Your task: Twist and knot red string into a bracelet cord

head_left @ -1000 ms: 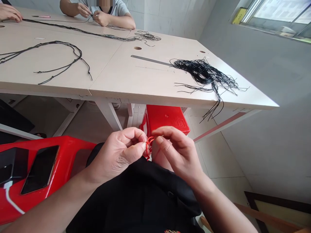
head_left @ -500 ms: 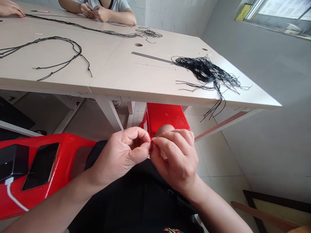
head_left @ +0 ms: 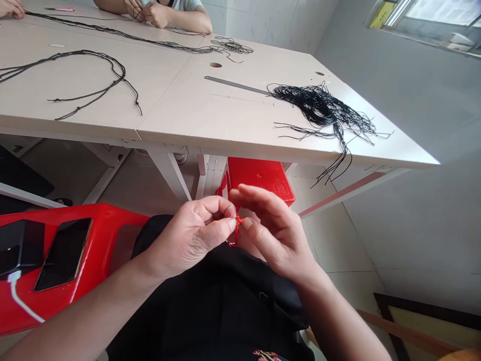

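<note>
Red cord (head_left: 239, 219), likely light, limp and best pinched where it bunches, is nearside of the table (head_left: 210, 110); left hand (head_left: 195, 228) pinches it, right hand (head_left: 276, 235) gapes, thumb at it.

The stool (head_left: 259, 175) looks glossy plastic, the ruler (head_left: 236, 85) metal.

Tabletop (head_left: 176, 108): pale, seam across it. Right: black cord bundle (head_left: 296, 95), ends hanging over front edge; steel ruler (head_left: 236, 84) meets its left side. Left: looped knotted cords (head_left: 123, 75). Farther back: long cord run (head_left: 112, 34), small loose coil (head_left: 235, 46), pink pen (head_left: 65, 9). Red stool (head_left: 101, 225), left: phone (head_left: 63, 254) beside black box (head_left: 22, 245), white cable (head_left: 26, 303) at box.
</note>
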Tool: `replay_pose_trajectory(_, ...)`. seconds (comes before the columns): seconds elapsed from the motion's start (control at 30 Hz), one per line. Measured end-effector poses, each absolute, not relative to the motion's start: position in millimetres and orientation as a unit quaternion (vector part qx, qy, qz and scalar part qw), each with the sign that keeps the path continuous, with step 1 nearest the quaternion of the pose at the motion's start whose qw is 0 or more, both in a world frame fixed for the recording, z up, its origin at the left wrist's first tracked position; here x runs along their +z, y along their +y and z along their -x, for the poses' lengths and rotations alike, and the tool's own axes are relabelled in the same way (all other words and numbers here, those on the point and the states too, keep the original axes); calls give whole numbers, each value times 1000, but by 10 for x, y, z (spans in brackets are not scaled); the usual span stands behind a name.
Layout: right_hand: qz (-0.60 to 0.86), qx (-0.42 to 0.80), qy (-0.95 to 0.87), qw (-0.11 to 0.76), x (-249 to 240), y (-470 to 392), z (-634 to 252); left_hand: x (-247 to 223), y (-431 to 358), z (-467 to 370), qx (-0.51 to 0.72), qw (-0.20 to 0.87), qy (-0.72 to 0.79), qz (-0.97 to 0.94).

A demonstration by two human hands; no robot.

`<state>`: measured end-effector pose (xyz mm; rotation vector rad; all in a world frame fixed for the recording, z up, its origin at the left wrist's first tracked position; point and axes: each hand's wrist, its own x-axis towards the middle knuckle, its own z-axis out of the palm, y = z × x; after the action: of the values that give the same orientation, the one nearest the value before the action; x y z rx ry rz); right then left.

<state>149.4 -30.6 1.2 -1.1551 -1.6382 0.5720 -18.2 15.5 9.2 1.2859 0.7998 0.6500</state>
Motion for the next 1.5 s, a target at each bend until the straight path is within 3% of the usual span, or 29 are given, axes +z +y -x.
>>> replay_pose_trajectory(0.23, 389, 529, -560, 506, 87, -243, -1553, 82, 185, 199, 276, 680, 356, -578)
replay_pose_trajectory(0.5, 417, 532, -542, 500, 103, -296, -1547, 89, 174, 175, 301, 722, 318, -535)
replay_pose_trajectory(0.67, 362, 644, -446, 506, 69, -281, -1576, 100, 167, 178, 307, 744, 298, -513)
replay_pose_trajectory(0.77, 382, 616, -473, 500, 51, -269, -1563, 79, 172, 196, 297, 727, 314, -534)
replay_pose_trajectory(1.03, 512, 364, -633, 452, 75, -308, -1457, 67, 167, 190, 297, 691, 359, -553)
replay_pose_trajectory(1.33, 529, 367, -614, 457, 31, -303, -1449, 110, 117, 154, 295, 691, 338, -566)
replay_pose_trajectory(1.5, 494, 450, -570, 477, 77, -275, -1445, 86, 93, 171, 265, 709, 322, -568)
